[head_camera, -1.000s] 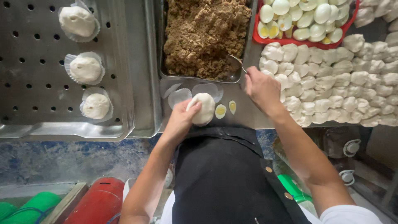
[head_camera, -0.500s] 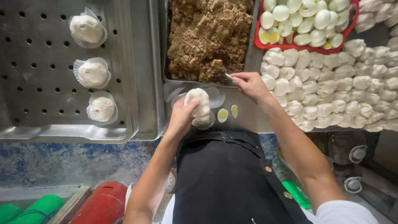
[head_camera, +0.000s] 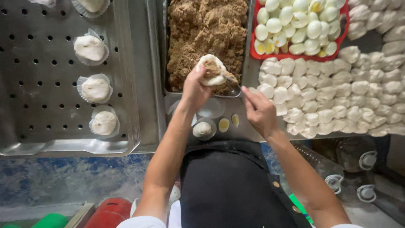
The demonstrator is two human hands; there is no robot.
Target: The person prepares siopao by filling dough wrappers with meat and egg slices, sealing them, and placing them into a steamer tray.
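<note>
Cupped in the left hand (head_camera: 195, 86), the soft dough round (head_camera: 211, 69) looks light and tearable, best cradled underneath, while the right hand (head_camera: 258, 110) pinches a spoon (head_camera: 231, 78) of filling.

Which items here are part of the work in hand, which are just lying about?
In use: left hand cupping dough round; right hand with spoon; brown filling tray; halved eggs basket; dough pieces; perforated tray of finished buns.
Lying about: red cylinder; bottles.
</note>
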